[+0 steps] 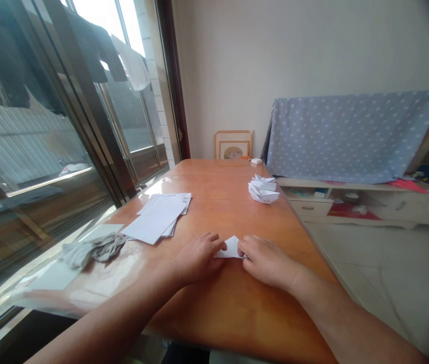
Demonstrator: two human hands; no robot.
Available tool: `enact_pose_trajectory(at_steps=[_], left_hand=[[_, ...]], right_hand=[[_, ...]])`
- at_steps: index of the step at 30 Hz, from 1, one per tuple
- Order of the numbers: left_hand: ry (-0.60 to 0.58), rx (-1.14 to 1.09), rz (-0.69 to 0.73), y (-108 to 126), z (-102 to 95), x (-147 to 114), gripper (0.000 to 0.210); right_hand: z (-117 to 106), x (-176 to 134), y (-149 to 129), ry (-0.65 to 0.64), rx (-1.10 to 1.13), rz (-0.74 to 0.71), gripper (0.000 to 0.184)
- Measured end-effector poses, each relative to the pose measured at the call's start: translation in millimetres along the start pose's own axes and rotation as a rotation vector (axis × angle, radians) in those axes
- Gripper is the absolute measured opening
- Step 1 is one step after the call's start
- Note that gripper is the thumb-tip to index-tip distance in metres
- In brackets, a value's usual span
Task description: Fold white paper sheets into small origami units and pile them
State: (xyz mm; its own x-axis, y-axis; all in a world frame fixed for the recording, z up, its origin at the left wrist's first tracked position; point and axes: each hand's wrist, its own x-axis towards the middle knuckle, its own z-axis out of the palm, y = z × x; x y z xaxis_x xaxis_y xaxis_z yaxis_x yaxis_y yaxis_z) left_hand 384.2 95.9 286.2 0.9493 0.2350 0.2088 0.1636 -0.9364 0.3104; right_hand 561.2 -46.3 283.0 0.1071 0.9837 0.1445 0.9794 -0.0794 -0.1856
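Observation:
A small piece of folded white paper [232,246] with a pointed top lies on the brown wooden table [214,303]. Its left end is gripped by my left hand [201,255], fingers curled over the edge. On the opposite end, my right hand [263,258] pinches the paper with bent fingers. Parts of both ends are hidden under my fingers. Farther back, near the table's right edge, sits a cluster of folded white paper boats [263,189]. To the left of my hands, a stack of white paper sheets [159,217] lies at an angle.
A crumpled grey cloth [95,250] rests on a clear plastic sheet [111,283] at the table's left. A small white box [255,161] stands at the far end. Glass sliding doors [74,101] run along the left; a low white cabinet [373,205] stands right.

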Motion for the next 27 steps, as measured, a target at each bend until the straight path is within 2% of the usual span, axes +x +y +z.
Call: enact_pose_trajectory(at_steps=[3, 7, 12, 16, 18, 22, 24, 27], left_hand=[[-0.030, -0.020, -0.019, 1.3, 1.5, -0.7, 0.014], [-0.021, -0.064, -0.046, -1.9, 1.0, 1.0, 0.015], [0.000, -0.137, -0.091, -14.7, 4.9, 5.9, 0.020], [0.049, -0.189, -0.174, -24.3, 15.7, 7.9, 0.019], [0.109, -0.172, -0.185, -26.4, 18.6, 7.1, 0.022], [0.256, -0.067, -0.136, -23.4, 11.7, 4.6, 0.021], [0.252, -0.096, -0.085, -20.3, 5.7, 4.0, 0.022], [0.180, -0.187, -0.029, -17.6, 1.8, 3.4, 0.026]], right_hand=[[-3.1, -3.1, 3.4, -0.041, 0.052, 0.007, 0.015], [-7.6, -0.9, 10.1, -0.063, 0.162, 0.018, 0.007], [-3.8, 8.2, 20.5, -0.106, 0.334, 0.088, 0.024], [3.7, 11.5, 26.0, -0.093, 0.359, 0.176, 0.023], [6.3, 11.7, 27.1, -0.099, 0.356, 0.202, 0.021], [9.2, 12.9, 27.3, -0.099, 0.333, 0.229, 0.017], [9.8, 13.6, 27.2, -0.100, 0.326, 0.231, 0.016], [10.2, 14.0, 27.4, -0.098, 0.331, 0.239, 0.016]])
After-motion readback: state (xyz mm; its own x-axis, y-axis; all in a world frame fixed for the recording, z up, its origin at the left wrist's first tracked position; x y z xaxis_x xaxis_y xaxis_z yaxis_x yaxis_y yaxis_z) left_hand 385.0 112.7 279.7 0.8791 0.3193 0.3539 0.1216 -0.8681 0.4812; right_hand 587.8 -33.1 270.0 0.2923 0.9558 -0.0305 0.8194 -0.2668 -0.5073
